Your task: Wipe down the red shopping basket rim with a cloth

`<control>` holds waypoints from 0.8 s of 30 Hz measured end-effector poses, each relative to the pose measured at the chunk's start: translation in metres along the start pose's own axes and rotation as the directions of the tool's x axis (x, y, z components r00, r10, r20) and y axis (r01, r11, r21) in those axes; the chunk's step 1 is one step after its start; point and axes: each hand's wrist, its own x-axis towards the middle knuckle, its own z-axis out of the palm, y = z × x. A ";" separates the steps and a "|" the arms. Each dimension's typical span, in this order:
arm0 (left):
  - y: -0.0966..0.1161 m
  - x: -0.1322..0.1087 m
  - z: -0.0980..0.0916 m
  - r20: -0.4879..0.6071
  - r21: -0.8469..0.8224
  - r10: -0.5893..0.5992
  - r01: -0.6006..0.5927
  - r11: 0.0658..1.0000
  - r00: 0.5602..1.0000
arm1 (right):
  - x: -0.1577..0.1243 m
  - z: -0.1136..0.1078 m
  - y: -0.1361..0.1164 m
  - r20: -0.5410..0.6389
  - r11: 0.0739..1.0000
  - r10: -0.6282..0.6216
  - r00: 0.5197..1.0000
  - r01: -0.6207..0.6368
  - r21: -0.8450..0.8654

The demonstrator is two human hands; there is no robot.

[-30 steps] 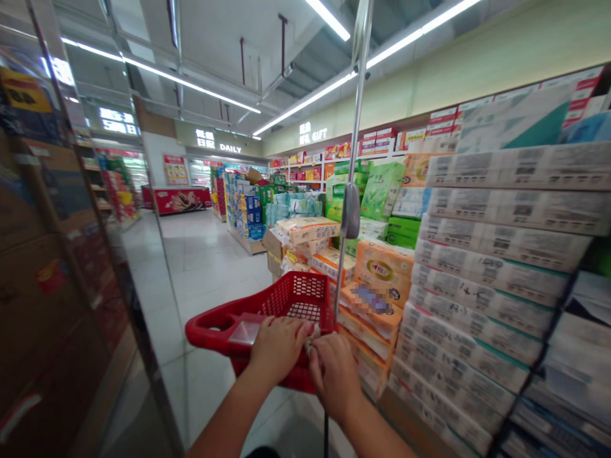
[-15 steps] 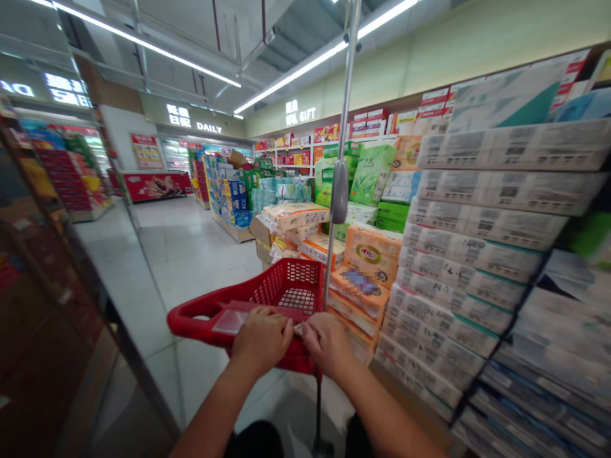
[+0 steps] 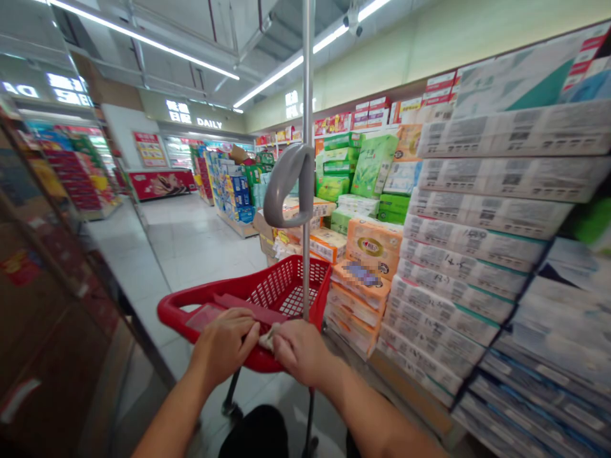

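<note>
A red plastic shopping cart [image 3: 191, 318] stands right before me, its perforated basket facing forward. My left hand [image 3: 224, 343] is wrapped over the near rim of the cart, left of its middle. Close to its right, my right hand [image 3: 298, 350] is closed on the same rim. Between the two hands a small pale crumpled thing [image 3: 268, 337] shows, partly under my right fingers. A metal pole [image 3: 307, 254] with a grey loop handle [image 3: 286, 191] rises from the cart's right side.
Stacked tissue packs [image 3: 477, 248] line the right side, with orange packs [image 3: 363, 286] beside the cart. A mirrored panel with a metal edge [image 3: 147, 343] runs along the left. Tiled floor [image 3: 191, 235] leads ahead towards blue boxed goods [image 3: 238, 197].
The cart has turned somewhat, and both hands have shifted left with it. The pole has moved left, and its grey handle now shows as an open loop. More basket is visible.
</note>
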 end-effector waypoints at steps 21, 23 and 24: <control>0.024 -0.010 -0.008 -0.089 -0.068 0.018 -0.024 0.997 0.996 | -0.057 -0.002 -0.020 -0.275 0.956 0.054 0.960 0.030 0.293; 0.023 -0.020 -0.009 -0.085 -0.057 0.027 -0.032 0.998 0.996 | -0.062 -0.001 -0.025 -0.282 0.954 0.020 0.959 0.066 0.293; 0.020 -0.025 -0.009 -0.086 -0.048 0.026 -0.030 0.998 0.996 | -0.063 0.001 -0.028 -0.285 0.956 -0.010 0.958 0.093 0.277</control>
